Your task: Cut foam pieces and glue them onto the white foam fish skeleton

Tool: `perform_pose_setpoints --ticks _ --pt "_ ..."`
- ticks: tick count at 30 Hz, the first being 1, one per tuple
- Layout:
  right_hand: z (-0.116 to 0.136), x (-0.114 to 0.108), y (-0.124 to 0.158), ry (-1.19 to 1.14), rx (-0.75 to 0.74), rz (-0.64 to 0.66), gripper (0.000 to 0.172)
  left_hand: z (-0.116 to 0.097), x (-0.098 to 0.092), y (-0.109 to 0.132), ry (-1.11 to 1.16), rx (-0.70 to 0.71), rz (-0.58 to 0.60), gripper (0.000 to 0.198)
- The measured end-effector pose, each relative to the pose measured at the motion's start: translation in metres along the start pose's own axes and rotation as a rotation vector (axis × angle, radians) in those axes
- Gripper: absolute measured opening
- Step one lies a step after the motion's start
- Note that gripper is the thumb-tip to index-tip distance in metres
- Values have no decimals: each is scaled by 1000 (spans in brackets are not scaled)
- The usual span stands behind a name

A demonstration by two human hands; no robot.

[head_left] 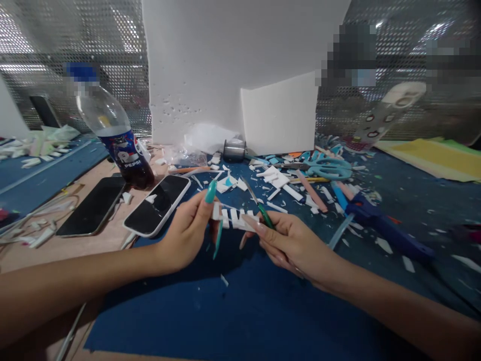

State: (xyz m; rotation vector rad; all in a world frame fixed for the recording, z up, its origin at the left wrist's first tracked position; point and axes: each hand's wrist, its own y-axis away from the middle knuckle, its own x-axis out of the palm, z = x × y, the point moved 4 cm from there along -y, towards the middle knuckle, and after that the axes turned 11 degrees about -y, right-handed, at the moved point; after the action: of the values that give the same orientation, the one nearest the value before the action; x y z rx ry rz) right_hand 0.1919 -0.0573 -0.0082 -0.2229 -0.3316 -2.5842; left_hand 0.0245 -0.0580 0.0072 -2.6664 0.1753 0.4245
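Between my two hands is a small white foam piece (235,219) with a row of square notches along its upper edge. My left hand (188,225) pinches its left end between thumb and fingers. A craft knife (266,215) with a green handle rests in my right hand (289,240), its thin blade pointing up and away to the left. The right thumb and fingertips also touch the foam's right end. Both hands are above a dark blue mat (180,311). White foam scraps (276,178) lie scattered just beyond them.
A Pepsi bottle (118,145) and two phones (93,205) sit at left. Blue scissors (328,168), a pencil and a dark blue glue gun (387,228) lie at right. Behind, a white board (195,60) stands upright, a wire spool (235,150) before it.
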Motion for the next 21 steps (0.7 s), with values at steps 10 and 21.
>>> perform_pose_setpoints --ticks 10,21 --pt "10 -4 -2 49 -45 -164 29 22 -52 -66 -724 6 -118 37" --pt "9 10 4 113 5 34 32 -27 6 -12 -839 623 361 49"
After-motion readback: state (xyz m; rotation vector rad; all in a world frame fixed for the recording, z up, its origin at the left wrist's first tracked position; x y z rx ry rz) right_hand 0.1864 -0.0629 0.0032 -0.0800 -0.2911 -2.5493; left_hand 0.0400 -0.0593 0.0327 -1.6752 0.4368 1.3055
